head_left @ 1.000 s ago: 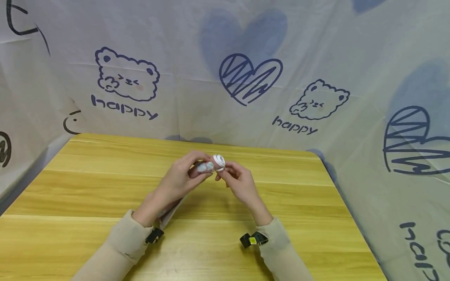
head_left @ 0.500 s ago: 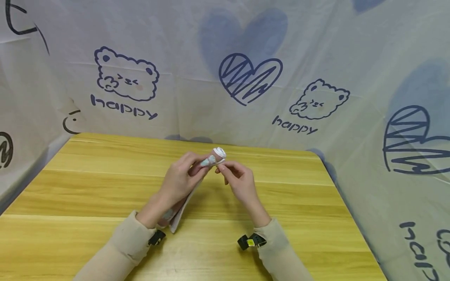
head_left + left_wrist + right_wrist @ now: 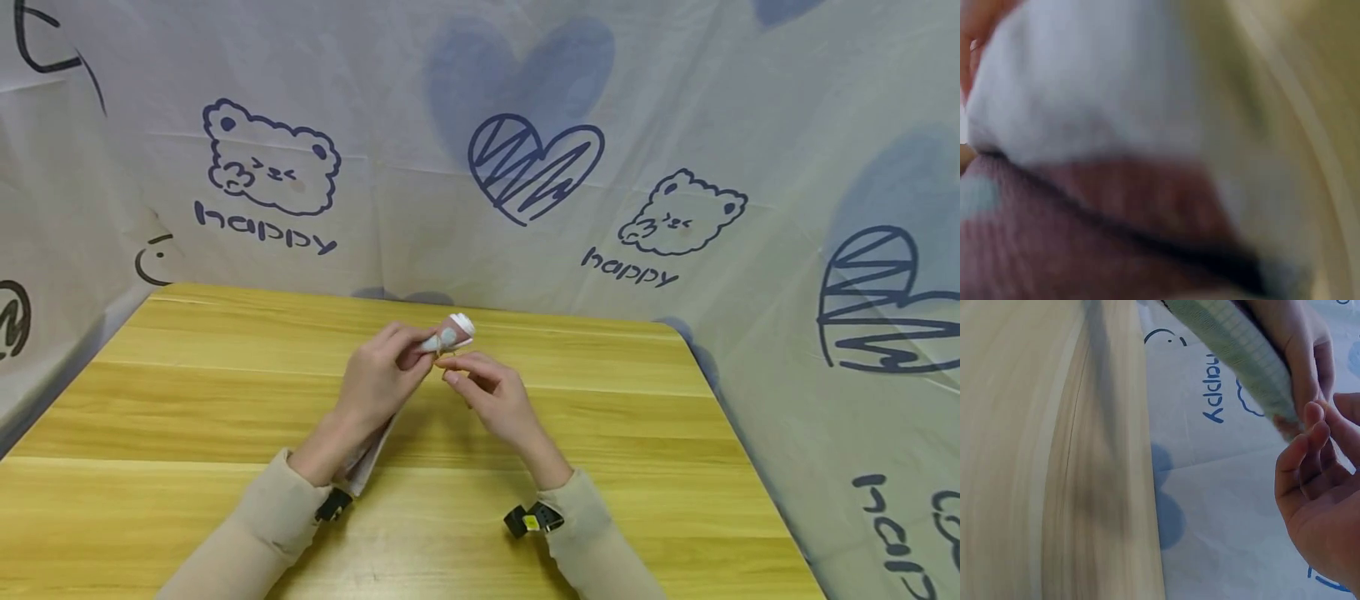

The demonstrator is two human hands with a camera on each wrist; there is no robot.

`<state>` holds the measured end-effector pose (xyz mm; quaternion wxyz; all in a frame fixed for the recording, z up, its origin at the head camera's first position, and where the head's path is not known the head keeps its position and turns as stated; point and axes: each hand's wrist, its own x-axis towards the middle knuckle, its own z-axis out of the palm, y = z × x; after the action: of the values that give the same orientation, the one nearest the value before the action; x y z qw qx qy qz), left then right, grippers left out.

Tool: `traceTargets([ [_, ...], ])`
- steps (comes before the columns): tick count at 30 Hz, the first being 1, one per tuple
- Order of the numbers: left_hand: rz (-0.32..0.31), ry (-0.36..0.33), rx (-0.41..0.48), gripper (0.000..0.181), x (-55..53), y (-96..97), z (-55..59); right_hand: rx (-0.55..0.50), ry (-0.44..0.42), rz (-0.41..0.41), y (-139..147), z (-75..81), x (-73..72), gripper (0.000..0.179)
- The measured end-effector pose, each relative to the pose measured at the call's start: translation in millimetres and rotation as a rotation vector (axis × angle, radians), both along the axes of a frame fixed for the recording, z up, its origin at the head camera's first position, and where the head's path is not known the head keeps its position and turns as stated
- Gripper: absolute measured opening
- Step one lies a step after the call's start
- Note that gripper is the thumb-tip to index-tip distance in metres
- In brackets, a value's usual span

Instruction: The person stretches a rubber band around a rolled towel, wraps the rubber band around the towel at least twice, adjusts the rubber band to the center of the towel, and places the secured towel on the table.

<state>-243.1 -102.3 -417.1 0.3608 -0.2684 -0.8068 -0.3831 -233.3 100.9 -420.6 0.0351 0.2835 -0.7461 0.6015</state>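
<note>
My left hand (image 3: 377, 375) grips a rolled towel (image 3: 450, 335) near its far end, above the table. The towel is dusty pink with pale blue patches and shows white at the rolled end; its lower part hangs beneath my left forearm. Close up in the left wrist view, its pink ribbed cloth (image 3: 1035, 250) and white side are blurred. My right hand (image 3: 491, 400) is just beside it, thumb and fingertips together, seemingly pinching a thin tan band (image 3: 438, 342) at the roll. In the right wrist view those fingertips (image 3: 1316, 434) meet by the towel's end.
A yellow wood-grain table (image 3: 600, 417) lies under both hands. Behind it hangs a pale cloth backdrop (image 3: 420, 208) with bear and heart drawings. Both wrists carry a black strap with a small camera.
My right hand has shifted left and slightly down, from the towel's white end to near my left fingertips. The roll has tilted upward, and a thin tan band now shows on it.
</note>
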Motion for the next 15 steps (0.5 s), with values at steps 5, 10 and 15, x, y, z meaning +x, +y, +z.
traceTargets([
  [5,-0.032,-0.012,0.061,0.033,-1.2,-1.0,3.8,0.005,-0.070,-0.084,2,0.6,-1.8,0.018],
  [10,-0.048,-0.005,0.087,0.036,-2.1,0.0,3.6,0.039,-0.113,-0.107,5,0.5,-5.2,0.016],
  [15,-0.059,-0.001,0.156,0.037,-2.1,0.4,2.7,0.080,-0.097,-0.143,13,-1.2,-9.2,0.015],
])
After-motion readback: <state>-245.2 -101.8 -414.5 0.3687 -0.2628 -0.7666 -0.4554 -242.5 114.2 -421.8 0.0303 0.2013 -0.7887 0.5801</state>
